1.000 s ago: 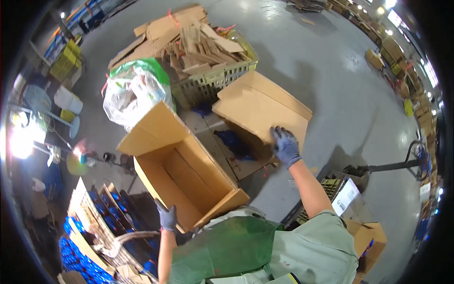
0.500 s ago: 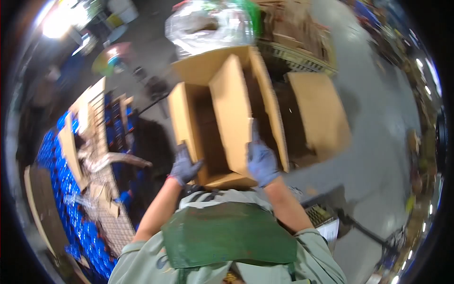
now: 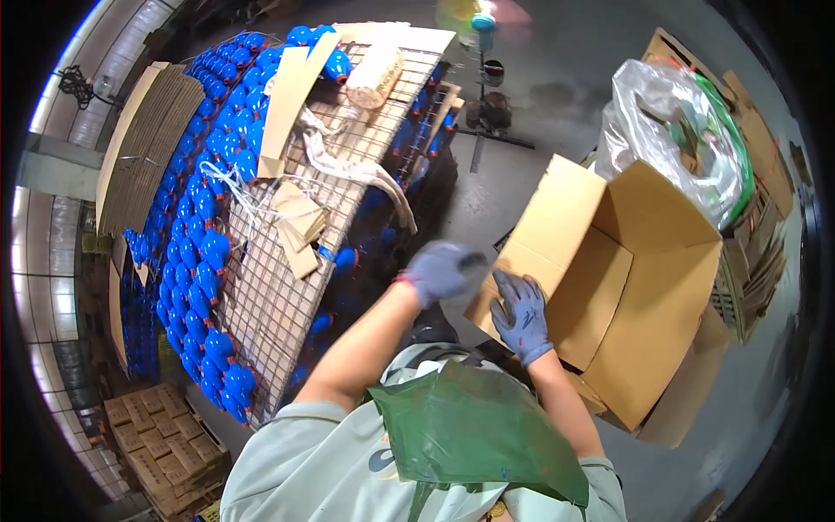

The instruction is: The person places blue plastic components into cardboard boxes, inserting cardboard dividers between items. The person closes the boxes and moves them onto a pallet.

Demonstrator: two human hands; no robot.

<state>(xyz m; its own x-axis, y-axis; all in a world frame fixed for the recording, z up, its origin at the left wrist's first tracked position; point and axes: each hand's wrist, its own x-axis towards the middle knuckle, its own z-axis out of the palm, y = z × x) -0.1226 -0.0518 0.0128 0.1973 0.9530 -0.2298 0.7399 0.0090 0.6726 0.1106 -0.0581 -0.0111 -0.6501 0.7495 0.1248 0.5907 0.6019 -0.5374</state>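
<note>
A brown cardboard box stands with its top open at my front right, its flaps folded outward. I can see its bare bottom panel inside. My right hand, in a grey-blue glove, lies against the near part of the box's left flap. Its thumb and fingers are apart, slightly bent. Just to the left, my left hand, gloved alike, is in the air between the box and the wire-mesh rack. Motion smears its fingers, so I cannot make out whether it holds anything.
On my left, a mesh-topped rack carries several rows of glossy blue rounded pieces, cardboard strips and a cloth strip. Flattened cardboard leans beyond. A clear plastic bag sits behind the box; a fan stands farther off.
The view has swung left, bringing the rack closer to the middle. My left hand has let go of the box's left side. My right hand has shifted from the inner panel to the left flap.
</note>
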